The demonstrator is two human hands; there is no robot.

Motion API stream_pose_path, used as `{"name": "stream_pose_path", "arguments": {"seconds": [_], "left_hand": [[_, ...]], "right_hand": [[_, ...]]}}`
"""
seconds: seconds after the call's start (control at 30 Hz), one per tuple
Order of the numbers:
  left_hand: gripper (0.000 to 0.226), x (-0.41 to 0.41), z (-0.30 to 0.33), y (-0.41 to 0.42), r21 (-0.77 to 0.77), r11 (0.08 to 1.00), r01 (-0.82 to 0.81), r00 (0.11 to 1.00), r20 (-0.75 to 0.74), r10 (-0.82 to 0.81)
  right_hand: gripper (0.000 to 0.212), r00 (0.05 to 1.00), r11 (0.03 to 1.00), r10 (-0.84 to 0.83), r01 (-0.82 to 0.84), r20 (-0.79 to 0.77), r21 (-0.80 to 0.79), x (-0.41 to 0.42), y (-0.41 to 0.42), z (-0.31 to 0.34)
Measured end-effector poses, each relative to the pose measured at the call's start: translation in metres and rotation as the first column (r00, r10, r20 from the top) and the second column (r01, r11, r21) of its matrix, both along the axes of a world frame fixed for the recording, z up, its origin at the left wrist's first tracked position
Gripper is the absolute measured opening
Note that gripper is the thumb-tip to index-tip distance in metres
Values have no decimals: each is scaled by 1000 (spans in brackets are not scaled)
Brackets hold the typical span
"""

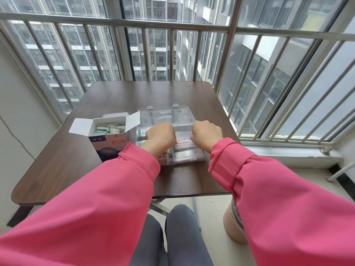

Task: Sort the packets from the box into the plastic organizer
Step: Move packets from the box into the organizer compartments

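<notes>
A clear plastic organizer (189, 157) stands mid-table and holds several white packets in its compartments. Its transparent lid (165, 116) is tilted up behind my hands. My left hand (160, 136) and my right hand (206, 134) are both over the organizer with fingers curled at the lid's front edge; the fingertips are hidden. Just left of the organizer stands an open cardboard box (107, 144), flaps up, with several white-and-green packets (108, 128) inside. Neither hand touches the box.
The dark wooden table (119, 96) sits against a metal balcony railing (172, 25). A wall is close on the left. A tan container (233, 227) stands on the floor to the right of my knees.
</notes>
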State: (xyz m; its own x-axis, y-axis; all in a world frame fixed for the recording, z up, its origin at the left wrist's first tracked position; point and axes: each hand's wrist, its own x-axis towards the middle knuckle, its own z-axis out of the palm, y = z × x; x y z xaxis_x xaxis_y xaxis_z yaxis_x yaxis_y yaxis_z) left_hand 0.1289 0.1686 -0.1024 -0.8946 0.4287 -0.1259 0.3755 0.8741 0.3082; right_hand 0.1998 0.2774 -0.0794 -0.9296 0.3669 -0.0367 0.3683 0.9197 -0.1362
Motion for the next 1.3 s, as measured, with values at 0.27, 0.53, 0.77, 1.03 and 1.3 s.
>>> {"name": "stream_pose_path", "arguments": {"seconds": [0.27, 0.53, 0.77, 1.03, 1.3], "left_hand": [[22, 3, 2, -1, -2, 1000, 3, 1000, -14, -3], [23, 18, 15, -7, 97, 995, 33, 994, -103, -23], [17, 38, 43, -53, 403, 889, 216, 917, -397, -43], [55, 9, 34, -141, 297, 954, 42, 882, -460, 104], [91, -19, 31, -192, 77, 994, 81, 983, -171, -67]], "right_hand": [[21, 997, 993, -69, 67, -19, -101, -4, 4, -4], [17, 996, 993, -81, 77, -40, -87, 1, 1, 0], [24, 977, 999, 14, -21, -212, -33, 8, -21, 18], [39, 841, 872, 444, -485, -309, -67, -6, -91, 34], [36, 864, 867, 463, -488, -198, -98, -21, -120, 29]]}}
